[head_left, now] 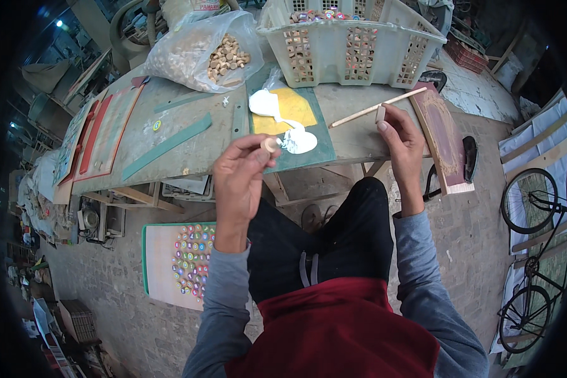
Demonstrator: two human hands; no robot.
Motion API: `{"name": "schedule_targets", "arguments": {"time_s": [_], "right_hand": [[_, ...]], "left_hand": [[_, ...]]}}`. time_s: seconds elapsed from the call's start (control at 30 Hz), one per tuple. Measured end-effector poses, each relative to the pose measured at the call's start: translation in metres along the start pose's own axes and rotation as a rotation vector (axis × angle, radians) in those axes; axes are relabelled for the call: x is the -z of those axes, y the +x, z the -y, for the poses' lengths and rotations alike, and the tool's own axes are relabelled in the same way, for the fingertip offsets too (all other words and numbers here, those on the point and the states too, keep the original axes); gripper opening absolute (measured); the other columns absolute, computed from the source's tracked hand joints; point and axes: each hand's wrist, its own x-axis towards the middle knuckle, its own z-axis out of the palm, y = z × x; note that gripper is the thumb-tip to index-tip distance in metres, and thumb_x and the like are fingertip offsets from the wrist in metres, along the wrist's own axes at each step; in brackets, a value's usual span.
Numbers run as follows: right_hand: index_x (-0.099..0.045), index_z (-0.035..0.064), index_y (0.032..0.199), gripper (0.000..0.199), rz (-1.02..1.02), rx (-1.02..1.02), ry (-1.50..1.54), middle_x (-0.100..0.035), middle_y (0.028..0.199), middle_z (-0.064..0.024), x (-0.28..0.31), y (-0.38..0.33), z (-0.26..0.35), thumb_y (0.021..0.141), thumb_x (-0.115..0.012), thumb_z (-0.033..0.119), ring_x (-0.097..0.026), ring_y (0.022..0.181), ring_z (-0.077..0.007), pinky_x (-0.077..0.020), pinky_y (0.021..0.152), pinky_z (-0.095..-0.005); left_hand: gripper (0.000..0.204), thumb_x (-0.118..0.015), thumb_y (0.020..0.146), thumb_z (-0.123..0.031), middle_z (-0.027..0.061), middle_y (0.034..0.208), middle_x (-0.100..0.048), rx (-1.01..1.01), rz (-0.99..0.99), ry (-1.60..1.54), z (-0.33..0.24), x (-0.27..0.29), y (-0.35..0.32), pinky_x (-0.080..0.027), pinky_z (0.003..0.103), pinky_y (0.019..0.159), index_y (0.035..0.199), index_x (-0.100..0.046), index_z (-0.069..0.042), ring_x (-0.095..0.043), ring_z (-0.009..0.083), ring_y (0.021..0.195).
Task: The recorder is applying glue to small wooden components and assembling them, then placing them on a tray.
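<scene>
My left hand (239, 173) is closed in a pinch on a small round wooden piece (270, 145), held up just in front of a white puddle (299, 141) that looks like glue or paint. To the right, my right hand (402, 135) pinches a small flat wooden piece (380, 114) between thumb and fingers. Just behind that hand a thin wooden stick (353, 117) slants across the table. The puddle joins a white blob (263, 103) on a yellow sheet (294, 108), which lies on a dark green board (324, 148).
At the back stand a pale plastic crate (372, 36) of coloured pieces and a clear bag (179, 60) of wooden pieces. A green strip (167, 146) lies on the left. A maroon panel (440, 129) borders the right. On the floor, a tray (160, 271) holds several coloured discs.
</scene>
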Motion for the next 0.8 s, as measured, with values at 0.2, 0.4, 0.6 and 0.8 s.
{"name": "schedule_targets", "arguments": {"time_s": [0.2,0.4,0.6,0.8], "right_hand": [[-0.06,-0.0028,0.122,0.038,0.113,-0.116,0.41,-0.067,0.102,-0.0093,-0.027,-0.039,0.046,0.086,-0.065,0.007,-0.064,0.09,-0.0148,-0.0511,0.083,-0.0292],[-0.058,-0.0045,0.126,0.037,0.265,-0.313,0.706,-0.067,0.102,-0.012,-0.052,-0.063,0.076,0.091,-0.062,0.007,-0.066,0.089,-0.0177,-0.0518,0.083,-0.0303],[-0.059,-0.0062,0.125,0.037,0.271,-0.314,0.712,-0.067,0.104,-0.011,-0.049,-0.065,0.076,0.092,-0.06,0.01,-0.063,0.091,-0.0154,-0.0498,0.084,-0.0297],[-0.06,-0.0067,0.123,0.036,0.274,-0.35,0.75,-0.067,0.102,-0.0102,-0.048,-0.07,0.079,0.093,-0.06,0.012,-0.061,0.088,-0.0142,-0.048,0.084,-0.0289]], "left_hand": [[0.022,-0.063,0.09,-0.001,0.0177,0.104,-0.068,0.121,0.013,-0.294,0.0,-0.024,-0.026,-0.054,0.027,0.075,0.112,-0.062,0.004,-0.068,0.0198,0.088],[0.022,-0.064,0.091,-0.002,0.0182,0.104,-0.068,0.118,0.022,-0.256,0.007,-0.046,-0.036,-0.055,0.028,0.074,0.112,-0.062,0.004,-0.069,0.0199,0.088],[0.022,-0.064,0.091,-0.001,0.0166,0.101,-0.068,0.019,0.058,-0.044,0.004,-0.059,-0.043,-0.054,0.028,0.075,0.112,-0.061,0.005,-0.067,0.0196,0.087],[0.021,-0.065,0.089,0.002,0.0151,0.102,-0.067,-0.032,0.076,0.089,0.002,-0.062,-0.048,-0.054,0.028,0.076,0.11,-0.062,0.005,-0.066,0.0182,0.088]]}}
